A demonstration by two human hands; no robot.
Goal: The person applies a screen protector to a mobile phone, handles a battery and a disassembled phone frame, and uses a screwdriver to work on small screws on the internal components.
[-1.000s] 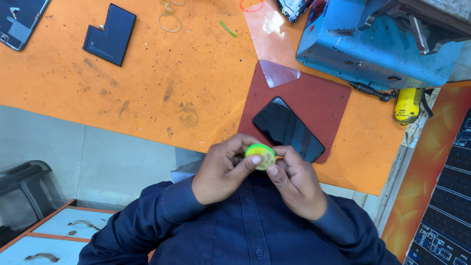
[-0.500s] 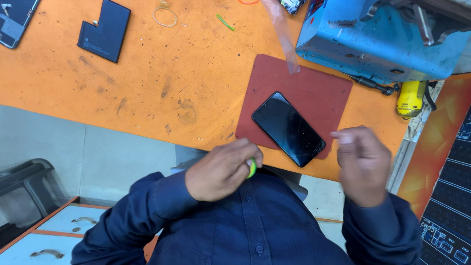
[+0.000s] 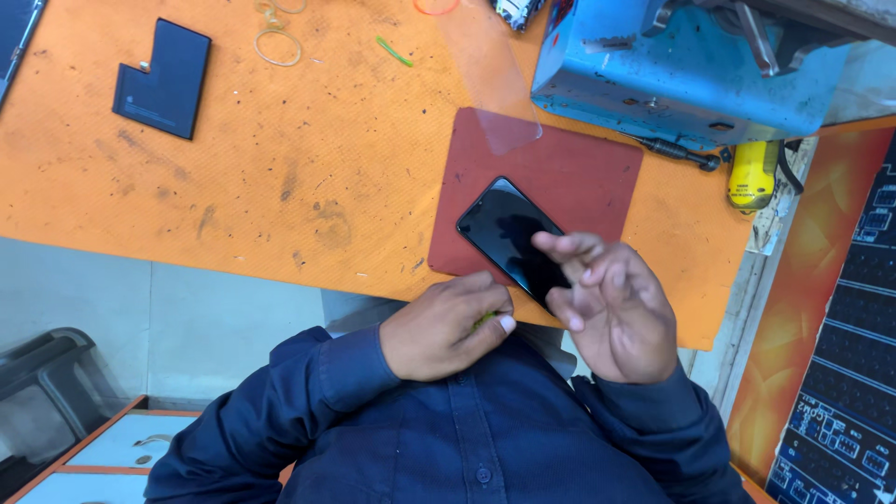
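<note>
My left hand is closed near my chest around a small green object; only a sliver of it shows between the fingers. With fingers spread and nothing in it, my right hand hovers over the near end of a black phone. The phone lies screen up and slanted on a dark red mat on the orange table. A clear plastic film lies partly on the mat's far corner.
A blue metal machine stands at the far right, with a yellow tool beside it. A dark flat L-shaped part, rubber bands and a green strip lie far left. Drawers sit below left.
Both hands were together on the green object a second ago. My right hand let go, swung out to the right, and has come back over the phone's near end. The left hand keeps the green object.
</note>
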